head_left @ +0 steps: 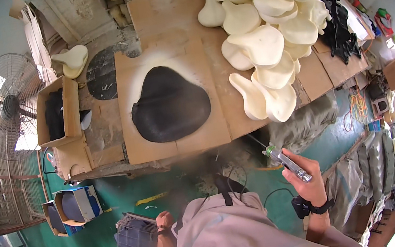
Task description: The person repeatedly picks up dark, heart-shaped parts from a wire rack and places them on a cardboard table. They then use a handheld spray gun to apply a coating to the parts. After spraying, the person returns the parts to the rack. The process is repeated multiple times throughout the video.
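Head view: a cardboard-covered workbench (165,20) spans the upper half, ahead of the person
Foam pile (257,46): cream, saddle-shaped pieces heaped on the bench's right side, overlapping one another
Fan (9,104): round, wire-caged, standing off the bench's left end
Cardboard sheet (212,134): flat on the middle of the bench, with a pale haze bordering the black piece (171,104)
Black piece: a rounded triangle, narrow end away from the person, lying on the sheet, left of the foam pile
Carton (71,107): open-topped, dark contents, at the bench's left end
Right hand (307,178): fingers wrapped around the silver tool (291,164), near the bench's front edge
Left hand (163,219): low at the person's left side, fingers curled in; cannot tell whether they clasp anything
Silver tool: green ring at its far end, angled toward the bench, apart from the black piece
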{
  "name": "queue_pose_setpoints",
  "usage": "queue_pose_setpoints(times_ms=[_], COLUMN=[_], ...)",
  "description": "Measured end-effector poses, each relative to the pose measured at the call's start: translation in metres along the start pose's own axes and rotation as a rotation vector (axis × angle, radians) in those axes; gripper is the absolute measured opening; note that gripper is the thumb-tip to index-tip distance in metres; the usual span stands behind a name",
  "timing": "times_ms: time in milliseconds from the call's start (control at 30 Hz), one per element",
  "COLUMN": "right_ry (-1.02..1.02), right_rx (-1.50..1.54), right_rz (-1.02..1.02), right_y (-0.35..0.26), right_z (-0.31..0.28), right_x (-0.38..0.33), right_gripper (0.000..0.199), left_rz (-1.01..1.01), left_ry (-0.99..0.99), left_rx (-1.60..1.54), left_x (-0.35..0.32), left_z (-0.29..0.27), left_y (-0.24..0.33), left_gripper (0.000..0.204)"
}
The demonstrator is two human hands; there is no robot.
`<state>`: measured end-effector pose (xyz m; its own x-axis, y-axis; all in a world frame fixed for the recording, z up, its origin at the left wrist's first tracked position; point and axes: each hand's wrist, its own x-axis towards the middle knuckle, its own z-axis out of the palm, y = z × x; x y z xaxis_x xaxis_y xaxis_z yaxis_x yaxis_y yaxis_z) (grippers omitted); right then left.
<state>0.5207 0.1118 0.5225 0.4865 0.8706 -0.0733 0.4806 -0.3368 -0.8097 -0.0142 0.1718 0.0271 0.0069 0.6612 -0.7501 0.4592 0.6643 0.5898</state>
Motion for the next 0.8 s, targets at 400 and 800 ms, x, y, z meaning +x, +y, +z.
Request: queue_pose_setpoints(times_ms=[400, 800], right_ry=[0.048, -0.119], right_rx=[0.009, -0.098], right_rz=[-0.295, -0.222], right_y=[-0.033, -0.040], right_z=[0.041, 0.023], right_x=[0.061, 0.027], right_gripper=[0.051, 0.057], left_rz=[-0.082, -0.102], left_ry=[0.098, -0.125], left_rx=[-0.103, -0.361], left_x=[-0.011, -0.016], left_z=[-0.009, -0.018], left_y=[0.046, -0.033], left_gripper=[0.043, 0.025])
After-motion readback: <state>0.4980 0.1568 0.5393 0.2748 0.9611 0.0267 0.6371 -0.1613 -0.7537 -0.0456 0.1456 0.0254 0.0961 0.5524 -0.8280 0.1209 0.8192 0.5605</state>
